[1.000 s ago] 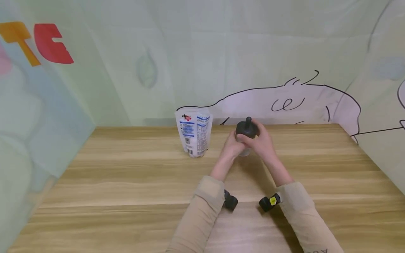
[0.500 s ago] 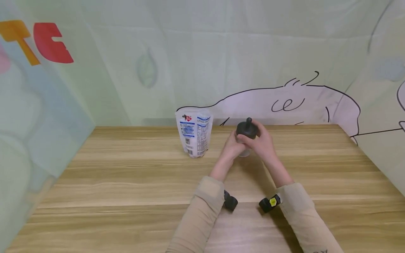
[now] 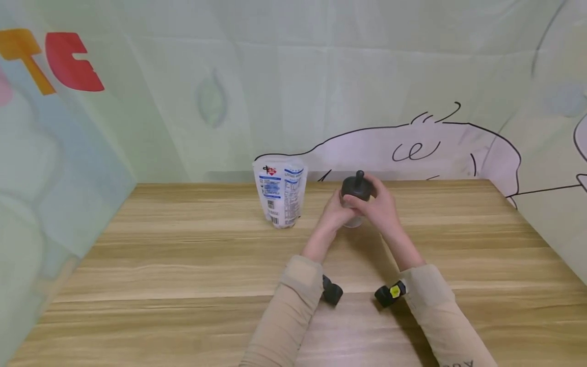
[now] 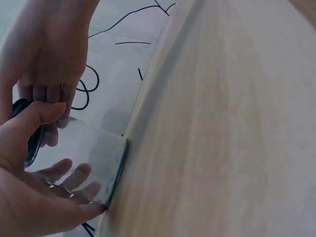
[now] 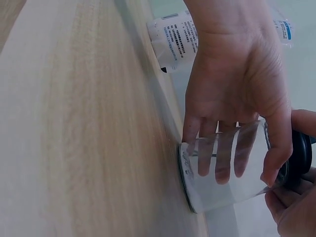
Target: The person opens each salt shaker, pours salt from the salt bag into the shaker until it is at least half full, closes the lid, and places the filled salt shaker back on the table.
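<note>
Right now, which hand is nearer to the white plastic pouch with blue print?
Left. The left hand, gripping the clear glass jar, is right of the pouch; the right hand, at the round black lid, lies farther right.

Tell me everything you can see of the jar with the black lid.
The jar is clear, straight-sided and looks like glass; no contents show through it. Its black lid is on, topped by a knob; how tight cannot be told. It stands upright, its base apparently on the wooden table, right of the white pouch. The left hand grips the clear body and the right hand holds the lid.
</note>
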Demonstrator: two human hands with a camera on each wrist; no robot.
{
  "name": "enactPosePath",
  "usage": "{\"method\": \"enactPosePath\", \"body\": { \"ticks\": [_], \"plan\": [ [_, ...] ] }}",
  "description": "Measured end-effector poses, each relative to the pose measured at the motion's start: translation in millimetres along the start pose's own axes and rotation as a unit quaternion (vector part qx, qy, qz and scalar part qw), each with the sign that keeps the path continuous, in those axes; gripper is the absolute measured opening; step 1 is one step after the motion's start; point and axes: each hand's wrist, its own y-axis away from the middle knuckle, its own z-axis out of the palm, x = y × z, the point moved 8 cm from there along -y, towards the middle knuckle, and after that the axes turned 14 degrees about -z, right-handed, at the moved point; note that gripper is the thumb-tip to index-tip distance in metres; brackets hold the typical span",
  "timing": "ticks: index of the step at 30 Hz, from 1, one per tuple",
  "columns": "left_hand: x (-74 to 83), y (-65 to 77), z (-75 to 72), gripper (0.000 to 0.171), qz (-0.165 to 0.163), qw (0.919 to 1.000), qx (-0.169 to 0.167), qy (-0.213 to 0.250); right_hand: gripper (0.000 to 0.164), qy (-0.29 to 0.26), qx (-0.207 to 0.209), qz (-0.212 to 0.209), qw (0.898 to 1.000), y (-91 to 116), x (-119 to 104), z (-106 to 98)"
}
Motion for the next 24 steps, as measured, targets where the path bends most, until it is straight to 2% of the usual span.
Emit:
{"method": "enactPosePath", "body": {
  "ticks": [12,24],
  "plan": [
    [2.1,2.9,-2.0,0.082,0.004,0.9999,-0.016,0.005,0.076,0.012,0.001,-0.011,1.000,-2.3,-1.7,-2.2],
    [0.8,1.9,0.5,0.075,0.010,0.9997,-0.024,0.005,0.074,0.021,0.004,-0.015,1.000,-0.5,-0.4,-3.2]
  ]
}}
